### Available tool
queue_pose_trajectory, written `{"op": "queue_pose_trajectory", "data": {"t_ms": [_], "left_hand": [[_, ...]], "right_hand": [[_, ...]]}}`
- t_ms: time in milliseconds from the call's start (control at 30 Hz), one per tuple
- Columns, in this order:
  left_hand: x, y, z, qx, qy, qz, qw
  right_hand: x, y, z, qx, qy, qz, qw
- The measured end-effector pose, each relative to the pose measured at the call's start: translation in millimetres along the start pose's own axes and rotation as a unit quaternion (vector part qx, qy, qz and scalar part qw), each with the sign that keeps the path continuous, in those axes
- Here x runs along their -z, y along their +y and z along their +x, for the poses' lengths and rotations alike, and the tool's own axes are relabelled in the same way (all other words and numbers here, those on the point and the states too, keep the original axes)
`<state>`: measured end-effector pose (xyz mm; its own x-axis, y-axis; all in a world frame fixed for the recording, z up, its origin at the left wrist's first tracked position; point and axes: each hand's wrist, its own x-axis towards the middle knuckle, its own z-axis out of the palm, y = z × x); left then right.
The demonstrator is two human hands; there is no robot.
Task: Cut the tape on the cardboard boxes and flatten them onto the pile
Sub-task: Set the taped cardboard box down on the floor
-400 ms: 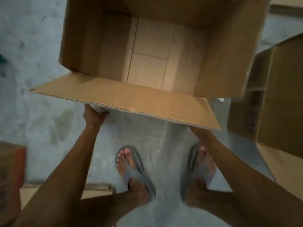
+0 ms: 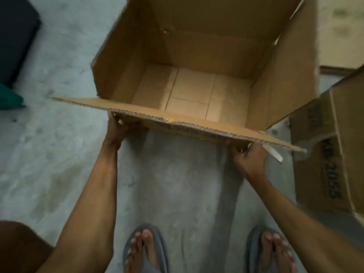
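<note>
An open cardboard box (image 2: 197, 75) filled the upper middle of the frame, its mouth facing the camera and its bottom flaps closed at the far end. The left hand (image 2: 116, 129) gripped the box under the near flap (image 2: 177, 119) at its left corner, and the right hand (image 2: 248, 158) was closed on the underside near the right corner, beside a loose strip of tape (image 2: 273, 152). Holding both near corners probably let the person lift or tip the box to reach the taped bottom, which looked uncut. No knife showed.

The grey concrete floor (image 2: 177, 184) was mottled and bare under the person's sandalled feet. A second printed box (image 2: 325, 164) stood at the right edge, flattened cardboard (image 2: 340, 26) lay at the upper right, and a dark object (image 2: 15, 36) sat at the upper left.
</note>
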<state>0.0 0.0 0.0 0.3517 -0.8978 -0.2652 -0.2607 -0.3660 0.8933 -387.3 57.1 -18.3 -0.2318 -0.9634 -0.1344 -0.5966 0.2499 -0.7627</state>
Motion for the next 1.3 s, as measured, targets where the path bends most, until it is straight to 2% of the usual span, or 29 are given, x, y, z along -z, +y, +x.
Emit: {"op": "queue_pose_trajectory", "data": {"t_ms": [67, 200, 300, 400, 500, 633, 767, 867, 967, 1067, 1167, 1233, 1300], "left_hand": [[0, 4, 8, -0.025, 0.012, 0.03, 0.999], [2, 42, 17, -0.045, 0.025, 0.047, 0.998], [18, 86, 11, -0.056, 0.049, 0.036, 0.997], [36, 133, 9, -0.11, 0.089, 0.011, 0.99], [52, 173, 9, -0.167, 0.106, -0.042, 0.979], [75, 223, 6, -0.213, 0.141, -0.049, 0.965], [87, 263, 1, -0.225, 0.16, 0.04, 0.96], [87, 298, 2, -0.155, 0.141, 0.144, 0.967], [82, 319, 17, -0.112, 0.115, 0.251, 0.954], [61, 294, 37, -0.092, 0.078, 0.319, 0.94], [31, 248, 47, -0.046, 0.067, 0.424, 0.902], [13, 230, 48, -0.043, 0.097, 0.443, 0.89], [-5, 232, 39, -0.059, 0.084, 0.456, 0.884]], "right_hand": [[4, -4, 13, 0.023, 0.045, 0.025, 0.998], [29, -33, 38, 0.041, 0.071, 0.008, 0.997], [60, -71, 55, 0.03, 0.118, -0.003, 0.993], [93, -116, 72, 0.076, 0.173, -0.011, 0.982], [122, -156, 77, 0.118, 0.215, 0.022, 0.969], [144, -198, 70, 0.147, 0.22, 0.1, 0.959], [162, -223, 62, 0.167, 0.249, 0.037, 0.953], [174, -236, 63, 0.127, 0.239, -0.009, 0.963], [175, -234, 82, 0.081, 0.208, -0.057, 0.973], [155, -218, 99, 0.022, 0.155, -0.13, 0.979], [132, -210, 106, 0.023, 0.136, -0.19, 0.972], [130, -209, 109, 0.019, 0.13, -0.199, 0.971], [137, -209, 115, 0.005, 0.112, -0.161, 0.98]]}}
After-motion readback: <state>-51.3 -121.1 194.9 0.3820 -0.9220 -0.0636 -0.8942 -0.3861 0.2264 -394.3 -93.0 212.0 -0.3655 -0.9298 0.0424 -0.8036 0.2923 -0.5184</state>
